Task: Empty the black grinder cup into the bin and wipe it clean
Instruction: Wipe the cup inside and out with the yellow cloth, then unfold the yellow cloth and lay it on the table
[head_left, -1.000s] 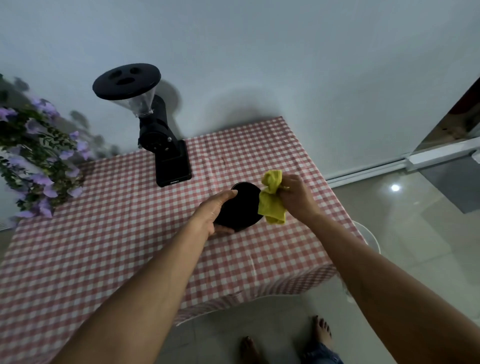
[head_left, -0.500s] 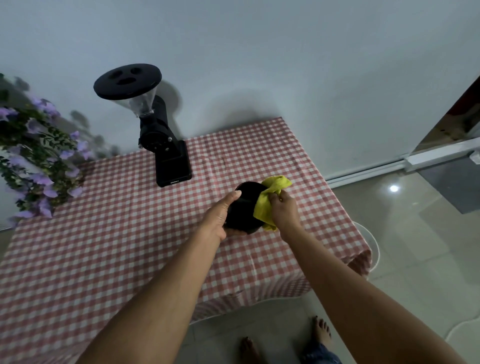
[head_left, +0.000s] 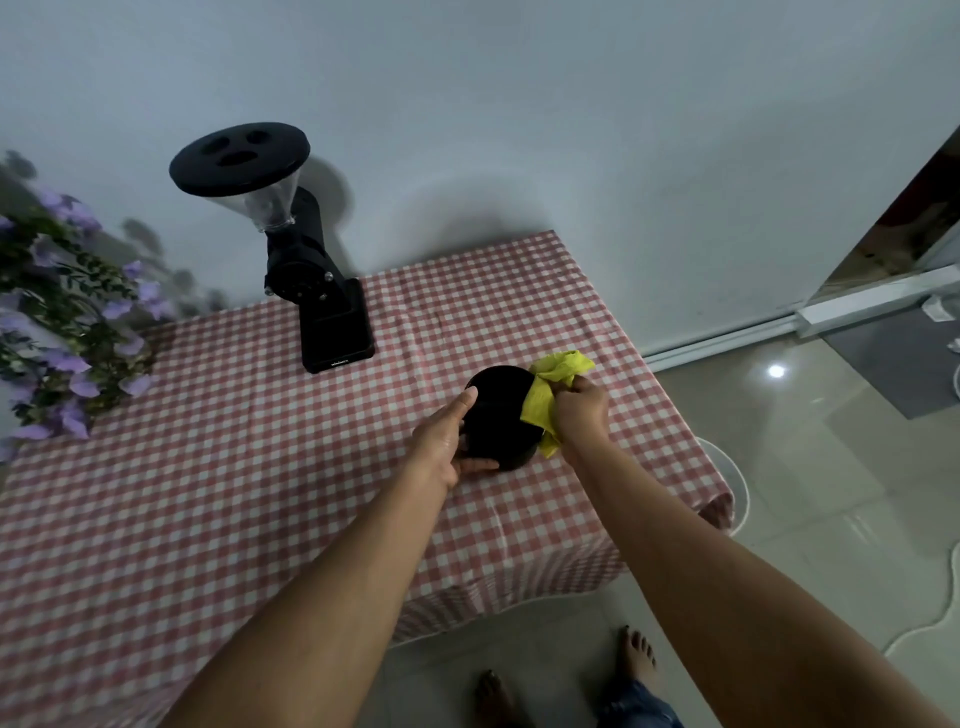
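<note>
The black grinder cup (head_left: 497, 415) is held over the right part of the checked table, tilted with its dark opening toward me. My left hand (head_left: 444, 444) grips its left side, thumb along the rim and fingers under the base. My right hand (head_left: 582, 415) is closed on a yellow cloth (head_left: 545, 400) pressed against the cup's right rim; part of the cloth sticks up behind the fingers. The inside of the cup is too dark to read.
A black coffee grinder (head_left: 311, 291) with a clear hopper stands at the back of the red-and-white checked table (head_left: 208, 493). Purple flowers (head_left: 67, 322) hang at the left edge. A white round bin rim (head_left: 727, 467) shows on the tiled floor past the table's right corner.
My right hand has moved the yellow cloth from beside the cup onto its right rim and slightly down along it. My left hand keeps hold of the cup, which has tilted a little.
</note>
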